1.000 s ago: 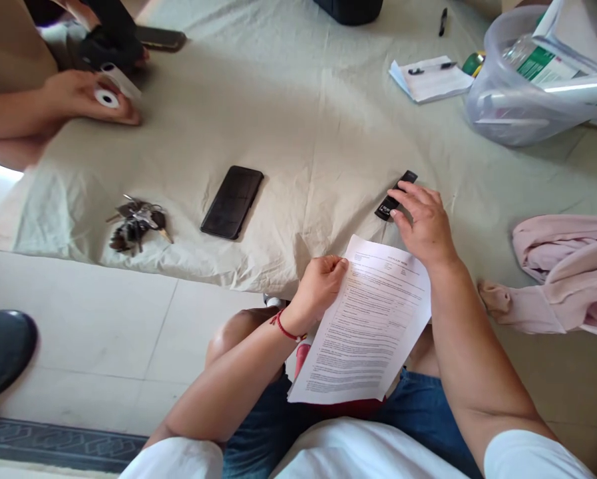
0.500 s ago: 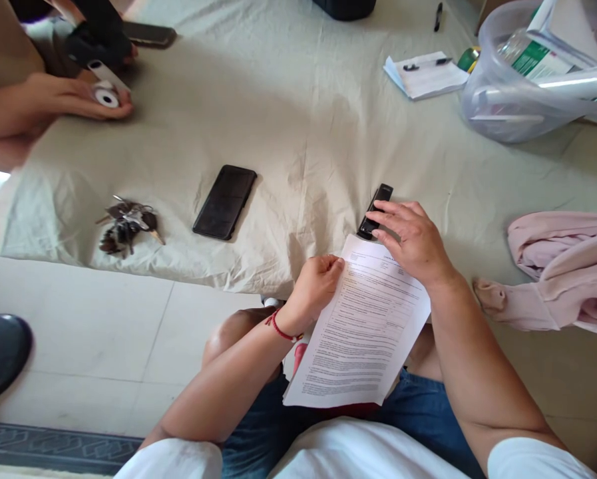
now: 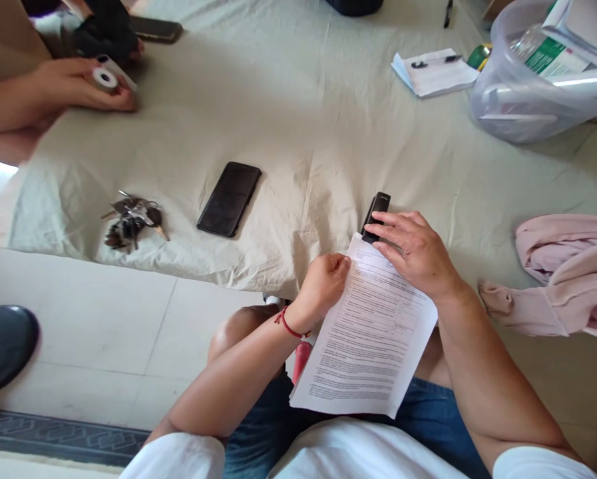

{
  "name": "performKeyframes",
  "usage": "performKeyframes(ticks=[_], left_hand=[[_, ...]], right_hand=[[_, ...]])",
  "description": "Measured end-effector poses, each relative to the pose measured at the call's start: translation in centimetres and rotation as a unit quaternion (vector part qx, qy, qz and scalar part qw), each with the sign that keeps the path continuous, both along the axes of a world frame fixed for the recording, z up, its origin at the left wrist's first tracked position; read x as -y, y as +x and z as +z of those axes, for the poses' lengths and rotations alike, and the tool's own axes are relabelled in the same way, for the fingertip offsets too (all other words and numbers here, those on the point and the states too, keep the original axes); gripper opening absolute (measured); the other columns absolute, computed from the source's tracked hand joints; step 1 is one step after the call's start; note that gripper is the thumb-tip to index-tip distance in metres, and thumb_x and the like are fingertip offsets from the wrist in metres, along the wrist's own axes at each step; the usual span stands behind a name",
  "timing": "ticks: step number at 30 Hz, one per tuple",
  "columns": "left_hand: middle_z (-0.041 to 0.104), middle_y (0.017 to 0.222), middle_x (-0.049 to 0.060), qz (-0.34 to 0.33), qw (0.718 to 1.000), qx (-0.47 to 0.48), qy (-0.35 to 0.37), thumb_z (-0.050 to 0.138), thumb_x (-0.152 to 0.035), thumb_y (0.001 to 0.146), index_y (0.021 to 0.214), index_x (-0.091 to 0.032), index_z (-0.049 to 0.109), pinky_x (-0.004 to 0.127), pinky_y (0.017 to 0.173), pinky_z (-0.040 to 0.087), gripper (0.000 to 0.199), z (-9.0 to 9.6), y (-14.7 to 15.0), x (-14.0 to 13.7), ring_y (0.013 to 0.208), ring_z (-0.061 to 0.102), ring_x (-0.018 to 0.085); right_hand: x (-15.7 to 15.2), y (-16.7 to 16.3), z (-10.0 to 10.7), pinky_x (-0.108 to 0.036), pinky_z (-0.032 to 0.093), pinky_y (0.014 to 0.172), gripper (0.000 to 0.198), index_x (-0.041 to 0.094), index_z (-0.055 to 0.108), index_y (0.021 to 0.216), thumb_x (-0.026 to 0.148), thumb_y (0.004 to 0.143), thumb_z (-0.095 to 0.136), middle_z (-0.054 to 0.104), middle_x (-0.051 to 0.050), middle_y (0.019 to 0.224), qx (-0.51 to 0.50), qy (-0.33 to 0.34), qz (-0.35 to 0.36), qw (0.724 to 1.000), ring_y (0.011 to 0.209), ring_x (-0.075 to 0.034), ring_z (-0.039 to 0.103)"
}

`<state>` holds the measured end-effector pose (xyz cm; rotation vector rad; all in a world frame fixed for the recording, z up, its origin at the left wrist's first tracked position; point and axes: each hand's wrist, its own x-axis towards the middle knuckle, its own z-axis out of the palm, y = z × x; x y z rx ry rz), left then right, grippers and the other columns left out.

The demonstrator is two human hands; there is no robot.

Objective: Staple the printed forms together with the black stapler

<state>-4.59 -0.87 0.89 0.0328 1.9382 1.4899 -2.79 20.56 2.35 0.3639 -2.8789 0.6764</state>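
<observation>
My left hand pinches the left edge of a small stack of printed sheets, near the top. The sheets slope down from the table edge over my lap. A black stapler lies on the cloth with its near end at the top left corner of the sheets. My right hand has its fingers over the stapler, somewhat spread, and its palm above the upper right of the sheets. Whether the stapler's jaws are around the paper is hard to make out.
A black phone and a bunch of keys lie left on the cloth-covered table. Another person's hand holds a white roll. Back right are a notepad and a plastic bin; pink cloth lies right.
My right hand and the stapler have come slightly nearer to me, with the stapler's near end now against the sheets' top corner. The other person's hand has turned the roll a little.
</observation>
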Motion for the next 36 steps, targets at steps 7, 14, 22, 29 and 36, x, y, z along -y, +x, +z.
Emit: performKeyframes(ticks=[7, 14, 22, 29, 36], left_hand=[[0.035, 0.066, -0.004, 0.006, 1.0, -0.01, 0.003, 0.05, -0.038, 0.098, 0.064, -0.024, 0.039, 0.032, 0.06, 0.025, 0.039, -0.3, 0.0, -0.1, 0.064, 0.03, 0.013], [0.037, 0.064, -0.004, 0.018, 1.0, -0.004, -0.001, 0.052, -0.039, 0.098, 0.064, -0.024, 0.041, 0.031, 0.059, 0.026, 0.039, 0.1, 0.3, 0.0, 0.062, 0.03, 0.013], [0.034, 0.062, -0.006, 0.038, 0.998, 0.039, 0.02, 0.051, -0.039, 0.099, 0.066, -0.025, 0.039, 0.029, 0.057, 0.027, 0.039, -0.2, 2.5, -0.6, 0.06, 0.029, 0.012], [0.044, 0.064, -0.004, 0.065, 0.997, 0.034, 0.027, 0.05, -0.04, 0.1, 0.067, -0.023, 0.047, 0.029, 0.06, 0.031, 0.037, -0.9, 3.2, -0.9, 0.062, 0.036, 0.013], [0.045, 0.063, -0.004, 0.078, 0.997, -0.001, 0.009, 0.05, -0.04, 0.103, 0.066, -0.024, 0.042, 0.03, 0.064, 0.035, 0.041, -1.2, 3.1, -1.0, 0.063, 0.04, 0.014]], right_hand=[[0.3, 0.2, 0.6, -0.056, 0.061, 0.108, 0.035, 0.031, 0.083, 0.132, 0.02, 0.104, 0.066, 0.078, -0.004, 0.144, 0.032, -0.008, 0.001, 0.999, 0.123, -0.032, 0.068], [0.5, -0.6, 0.6, -0.057, 0.059, 0.113, 0.032, 0.03, 0.083, 0.13, 0.041, 0.109, 0.062, 0.082, -0.006, 0.135, 0.045, -0.083, -0.043, 0.995, 0.127, -0.032, 0.072], [0.9, -1.5, -1.7, -0.061, 0.047, 0.13, 0.05, 0.02, 0.069, 0.151, 0.043, 0.11, 0.054, 0.061, -0.014, 0.166, 0.071, -0.071, -0.104, 0.989, 0.154, -0.033, 0.057], [0.2, -1.5, -0.5, -0.061, 0.05, 0.128, 0.043, 0.026, 0.074, 0.146, 0.04, 0.107, 0.061, 0.065, -0.01, 0.162, 0.113, -0.08, -0.057, 0.989, 0.151, -0.032, 0.06], [0.5, -1.5, -0.9, -0.061, 0.049, 0.129, 0.044, 0.025, 0.073, 0.146, 0.041, 0.108, 0.059, 0.068, -0.01, 0.159, 0.086, -0.072, -0.064, 0.992, 0.153, -0.032, 0.059]])
